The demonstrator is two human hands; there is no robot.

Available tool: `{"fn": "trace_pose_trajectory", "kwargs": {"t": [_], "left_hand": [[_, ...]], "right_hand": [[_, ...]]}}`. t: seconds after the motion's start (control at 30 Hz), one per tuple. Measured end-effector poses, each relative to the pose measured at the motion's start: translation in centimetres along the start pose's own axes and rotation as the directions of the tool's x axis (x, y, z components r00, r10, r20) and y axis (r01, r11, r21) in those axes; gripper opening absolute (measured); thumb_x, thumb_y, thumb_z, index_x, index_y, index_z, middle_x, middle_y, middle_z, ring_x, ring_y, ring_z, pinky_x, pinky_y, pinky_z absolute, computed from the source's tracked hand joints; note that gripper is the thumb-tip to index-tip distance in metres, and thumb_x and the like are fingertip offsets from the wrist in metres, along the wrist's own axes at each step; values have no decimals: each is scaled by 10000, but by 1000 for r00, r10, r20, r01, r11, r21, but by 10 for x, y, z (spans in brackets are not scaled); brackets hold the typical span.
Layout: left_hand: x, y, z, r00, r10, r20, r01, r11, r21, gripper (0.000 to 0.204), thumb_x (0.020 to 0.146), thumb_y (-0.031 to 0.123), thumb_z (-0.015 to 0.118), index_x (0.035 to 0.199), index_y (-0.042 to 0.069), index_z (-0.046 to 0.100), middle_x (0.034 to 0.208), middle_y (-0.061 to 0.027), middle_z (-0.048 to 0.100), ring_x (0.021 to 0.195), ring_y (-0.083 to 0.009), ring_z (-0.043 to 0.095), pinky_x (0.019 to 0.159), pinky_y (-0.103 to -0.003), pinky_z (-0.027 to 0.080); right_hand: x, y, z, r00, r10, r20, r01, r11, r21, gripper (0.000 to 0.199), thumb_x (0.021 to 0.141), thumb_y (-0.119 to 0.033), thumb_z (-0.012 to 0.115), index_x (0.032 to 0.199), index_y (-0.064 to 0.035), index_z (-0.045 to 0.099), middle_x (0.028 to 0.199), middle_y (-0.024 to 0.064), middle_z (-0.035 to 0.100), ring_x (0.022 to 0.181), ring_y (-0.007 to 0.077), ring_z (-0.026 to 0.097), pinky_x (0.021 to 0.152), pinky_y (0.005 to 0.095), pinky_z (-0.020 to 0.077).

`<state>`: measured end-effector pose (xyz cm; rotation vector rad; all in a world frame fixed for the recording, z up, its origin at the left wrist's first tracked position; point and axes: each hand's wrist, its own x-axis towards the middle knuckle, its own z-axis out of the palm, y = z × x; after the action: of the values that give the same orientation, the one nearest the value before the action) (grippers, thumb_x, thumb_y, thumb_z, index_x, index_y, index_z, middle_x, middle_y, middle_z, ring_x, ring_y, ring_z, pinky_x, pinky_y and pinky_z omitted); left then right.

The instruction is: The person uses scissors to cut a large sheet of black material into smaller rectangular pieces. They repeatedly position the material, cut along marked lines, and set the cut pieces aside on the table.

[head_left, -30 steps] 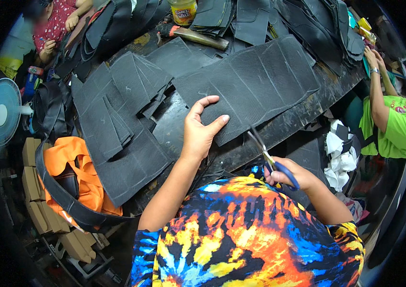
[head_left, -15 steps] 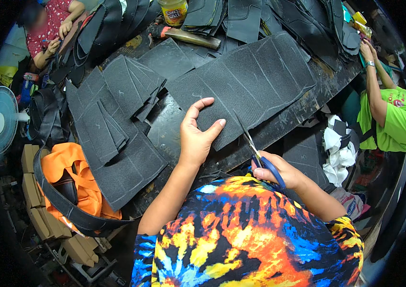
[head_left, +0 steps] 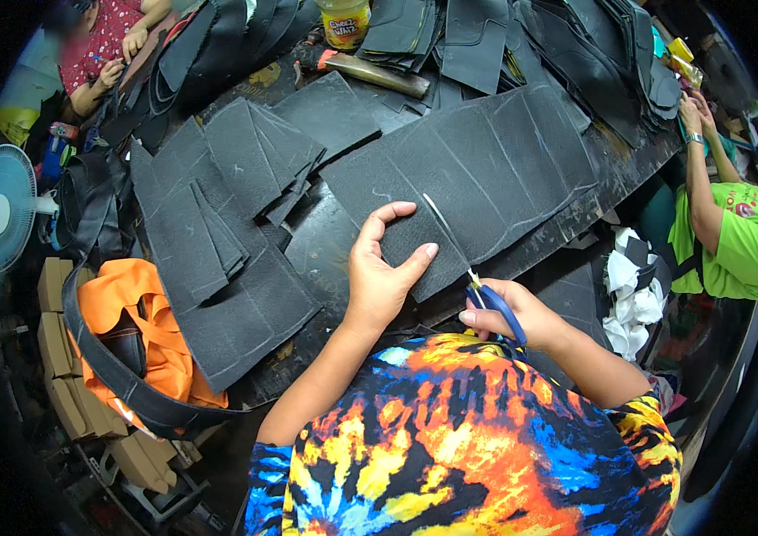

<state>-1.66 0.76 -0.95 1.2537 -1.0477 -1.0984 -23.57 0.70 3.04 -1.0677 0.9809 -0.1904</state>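
A long black textured sheet (head_left: 495,165), marked with pale chalk lines, lies slantwise across the work table. At its near left end is my left hand (head_left: 379,272), thumb and forefinger curved over the top face; the other fingers are hidden, seemingly under the sheet. My right hand (head_left: 526,313) grips scissors (head_left: 501,308) with dark blue handles. Their blades point away and to the left, one lying over the sheet along a chalk line near my left fingertips. Left of my hands rest several more chalk-marked black pieces (head_left: 245,286), partly overlapping.
Stacks of cut black pieces (head_left: 477,45), a yellow-labelled jar (head_left: 344,22) and a hammer-like tool (head_left: 379,75) sit at the back. An orange cloth (head_left: 142,330) hangs at the left, near a fan (head_left: 0,210). Other people work at the far left and right.
The scissors' blades have moved farther over the sheet, and the view has shifted slightly. My left hand stays at the same end of the sheet.
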Motion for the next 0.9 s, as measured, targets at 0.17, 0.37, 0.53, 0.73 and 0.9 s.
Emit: {"fn": "trace_pose_trajectory", "kwargs": {"t": [0.17, 0.37, 0.53, 0.73, 0.9], "left_hand": [[20, 11, -5, 991, 35, -129, -71, 957, -282, 634, 803, 3, 766, 1364, -4, 469, 1300, -108, 547, 1197, -198, 537, 1057, -320, 412], [34, 13, -21, 998, 34, -43, -41, 984, -173, 614, 815, -71, 724, 1385, -12, 504, 1290, -103, 580, 1150, -172, 579, 1020, -305, 456], [23, 9, -18, 993, 64, -98, -83, 977, -197, 615, 809, -41, 747, 1375, -28, 509, 1307, -113, 579, 1223, -184, 537, 1076, -317, 399], [15, 16, -17, 996, 25, -85, -44, 972, -232, 624, 802, -44, 752, 1375, -35, 506, 1324, -115, 571, 1243, -185, 524, 1088, -316, 385], [6, 18, -16, 996, 26, -88, -43, 978, -202, 620, 809, -48, 740, 1380, -40, 500, 1326, -112, 572, 1228, -175, 534, 1080, -309, 390]], "right_hand": [[-7, -4, -3, 998, 46, 36, -48, 998, 47, 239, 909, -243, 726, 841, -71, 574, 714, -17, 587, 659, 64, 567, 601, 219, 455], [8, -26, -16, 993, 32, 110, -46, 992, 120, 354, 939, -403, 681, 900, -65, 580, 802, 8, 601, 745, 97, 595, 694, 251, 495], [18, -30, -4, 999, 38, 33, -34, 994, -103, 288, 927, -325, 708, 881, -69, 583, 776, -23, 580, 706, 71, 576, 643, 243, 487], [25, -27, 1, 999, 11, 39, -11, 1000, 1, 271, 924, -303, 720, 898, -63, 595, 789, -35, 583, 708, 49, 552, 630, 220, 461], [48, -23, 6, 987, -156, 38, 154, 987, 46, 293, 925, -306, 724, 916, -45, 592, 794, -65, 519, 739, 20, 450, 627, 213, 389]]}}
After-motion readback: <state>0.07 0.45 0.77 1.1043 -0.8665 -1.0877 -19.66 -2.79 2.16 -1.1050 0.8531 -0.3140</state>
